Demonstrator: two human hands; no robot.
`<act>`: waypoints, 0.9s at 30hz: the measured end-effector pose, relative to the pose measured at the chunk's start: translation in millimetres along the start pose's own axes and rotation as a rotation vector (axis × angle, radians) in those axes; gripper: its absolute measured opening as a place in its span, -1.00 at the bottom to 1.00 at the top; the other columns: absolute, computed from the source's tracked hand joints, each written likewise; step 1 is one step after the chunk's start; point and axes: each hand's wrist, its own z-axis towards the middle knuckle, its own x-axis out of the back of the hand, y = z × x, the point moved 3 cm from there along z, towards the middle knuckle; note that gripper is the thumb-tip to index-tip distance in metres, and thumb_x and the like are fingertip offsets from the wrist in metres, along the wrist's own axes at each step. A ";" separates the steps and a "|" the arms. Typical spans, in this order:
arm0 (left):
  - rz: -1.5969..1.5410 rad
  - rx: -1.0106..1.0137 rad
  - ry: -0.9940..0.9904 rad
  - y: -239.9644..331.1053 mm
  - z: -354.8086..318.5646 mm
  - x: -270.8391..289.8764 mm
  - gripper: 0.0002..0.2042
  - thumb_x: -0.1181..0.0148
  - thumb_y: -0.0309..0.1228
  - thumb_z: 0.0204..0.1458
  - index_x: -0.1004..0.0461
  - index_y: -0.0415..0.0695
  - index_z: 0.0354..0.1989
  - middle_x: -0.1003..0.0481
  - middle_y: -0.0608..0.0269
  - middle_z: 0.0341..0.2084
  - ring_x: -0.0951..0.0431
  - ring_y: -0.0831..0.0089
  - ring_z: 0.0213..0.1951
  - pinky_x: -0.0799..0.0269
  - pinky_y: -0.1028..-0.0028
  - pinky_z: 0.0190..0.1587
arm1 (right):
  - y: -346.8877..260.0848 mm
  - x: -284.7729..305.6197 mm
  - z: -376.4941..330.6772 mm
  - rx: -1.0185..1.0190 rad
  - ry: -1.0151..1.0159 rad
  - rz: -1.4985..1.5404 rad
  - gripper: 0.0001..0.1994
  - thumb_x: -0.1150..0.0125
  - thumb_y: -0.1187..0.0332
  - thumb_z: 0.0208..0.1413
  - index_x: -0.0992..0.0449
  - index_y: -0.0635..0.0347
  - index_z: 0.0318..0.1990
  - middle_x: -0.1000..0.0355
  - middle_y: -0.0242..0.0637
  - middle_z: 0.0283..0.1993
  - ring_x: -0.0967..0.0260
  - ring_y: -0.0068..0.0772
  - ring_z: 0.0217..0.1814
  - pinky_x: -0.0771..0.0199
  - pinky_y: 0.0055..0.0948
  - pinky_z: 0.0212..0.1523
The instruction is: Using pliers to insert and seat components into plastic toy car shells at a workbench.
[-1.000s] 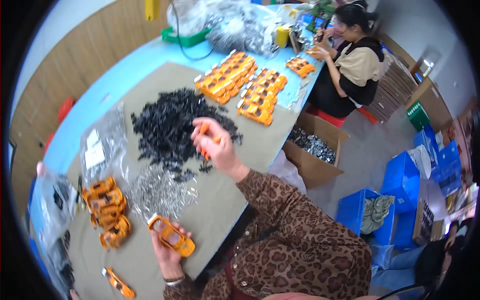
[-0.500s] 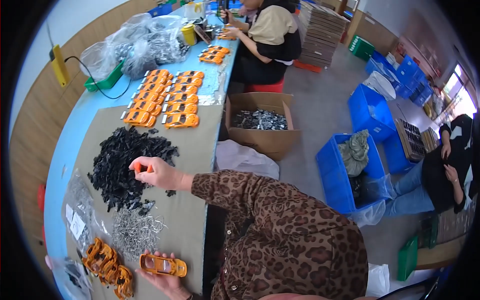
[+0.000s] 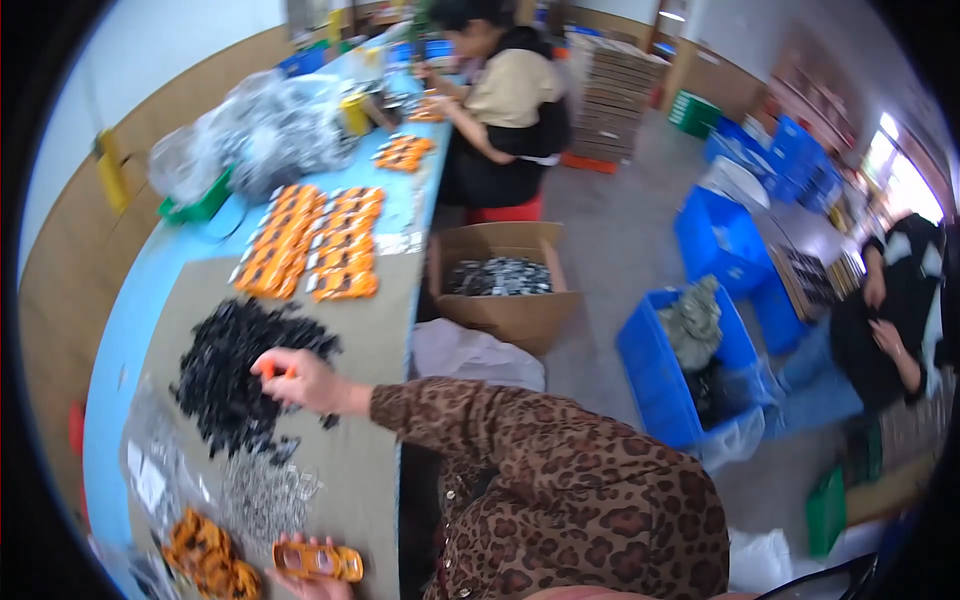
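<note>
My right hand [image 3: 305, 380], in a leopard-print sleeve, is over a heap of small black plastic parts [image 3: 215, 350]. Its thumb and fingers are pinched together. Bright orange shows at the fingertips; whether it is finger covers or a held piece is unclear. Low in the picture, my left hand [image 3: 318, 588] holds an orange toy car body [image 3: 318, 561] from below, window openings facing up. Beside it lies a jumbled pile of orange car bodies [image 3: 205, 555]. Between the two hands is a pile of thin silvery metal pieces [image 3: 265, 495].
Rows of orange toy cars [image 3: 345, 245] stand farther up the table [image 3: 130, 330]. Clear plastic bags [image 3: 155, 470] lie along its left side. A cardboard box [image 3: 500, 315] of metallic parts and a blue bin [image 3: 655, 380] are on the floor. A co-worker [image 3: 510, 100] sits at the far end.
The whole view has shifted, with the table's far end now lower in the picture and more blurred. My right hand remains pinched over the black parts; my left still holds the toy car body.
</note>
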 end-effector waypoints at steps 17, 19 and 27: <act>-0.082 0.134 0.020 -91.7 132.7 -14.1 -0.34 0.09 0.19 -0.02 -0.29 -0.14 0.06 -0.38 0.00 -0.04 -0.40 0.02 -0.08 -0.23 -0.12 0.01 | 3.6 12.7 -15.6 0.053 0.328 0.100 -0.82 0.00 0.44 -0.03 -0.31 0.20 -0.22 -0.23 -0.49 -0.49 -0.22 -0.68 -0.53 -0.30 -0.64 -0.58; -0.121 0.148 -0.023 -104.8 141.9 -21.6 -0.34 0.09 0.18 -0.01 -0.27 -0.15 0.07 -0.37 0.01 -0.03 -0.40 0.03 -0.08 -0.22 -0.10 0.02 | -4.0 7.8 -23.5 0.111 0.306 0.042 -0.82 0.00 0.46 -0.03 -0.30 0.21 -0.22 -0.22 -0.49 -0.47 -0.19 -0.68 -0.50 -0.29 -0.64 -0.50; -0.252 0.091 -0.089 -126.8 139.6 -30.5 -0.35 0.11 0.14 0.03 -0.22 -0.17 0.12 -0.34 0.05 0.01 -0.38 0.09 -0.05 -0.18 -0.01 0.08 | -11.1 -13.7 -34.3 0.196 0.191 -0.057 -0.83 -0.02 0.48 -0.02 -0.28 0.24 -0.23 -0.20 -0.46 -0.45 -0.17 -0.67 -0.42 -0.26 -0.61 -0.35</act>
